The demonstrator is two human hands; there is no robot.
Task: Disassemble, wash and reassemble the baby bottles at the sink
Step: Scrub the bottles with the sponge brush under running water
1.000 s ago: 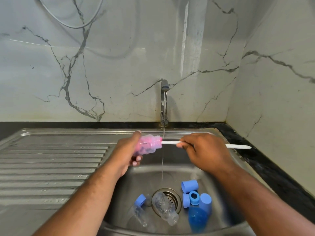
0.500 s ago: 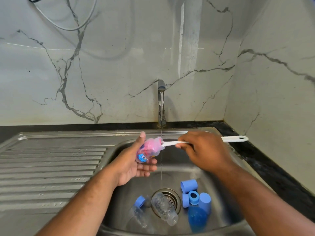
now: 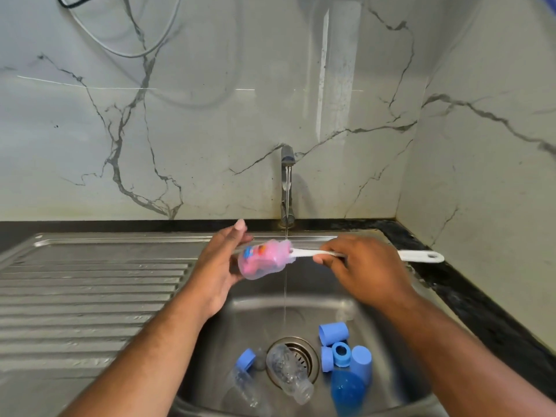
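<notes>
Drainboard [image 3: 90, 296] at 9 o'clock of the frame, ribbed steel, nothing on it that I can see. Left hand [image 3: 215, 269] is over the sink's [image 3: 301, 308] left rim and holds the pink bottle [image 3: 261, 261] on its side, base against the palm, mouth pointing to 3 o'clock. The fingers go behind the bottle and are mostly hidden; the thumb sticks up free toward 12 o'clock. The bottle is in the air above the basin, not touching the steel. Tap [image 3: 287, 182] at 12 o'clock of the basin is running: a thin water stream [image 3: 285, 290] drops just past the bottle's mouth and down toward the drain [image 3: 305, 353]. White brush [image 3: 421, 256] lies level, head inside the bottle's mouth, handle running out to 3 o'clock with its hanging loop past the sink's edge. Right hand [image 3: 364, 266] pinches the brush handle at mid-length, fingers curled over it, knuckles up. Basin floor: a clear bottle with blue collar [image 3: 242, 376] at 8 o'clock of the drain, lying down; a second clear bottle [image 3: 288, 371] lying across the drain itself. At 3 o'clock of the drain is a tight cluster of blue parts: one blue cap [image 3: 334, 332] on its side, a blue ring [image 3: 341, 352] just below it, another cap [image 3: 361, 362] beside that, and a blue bottle [image 3: 346, 389] at 5 o'clock touching the cluster. Black counter [image 3: 481, 311] runs along the sink's right edge at 3 to 4 o'clock, marble wall [image 3: 180, 130] behind.
</notes>
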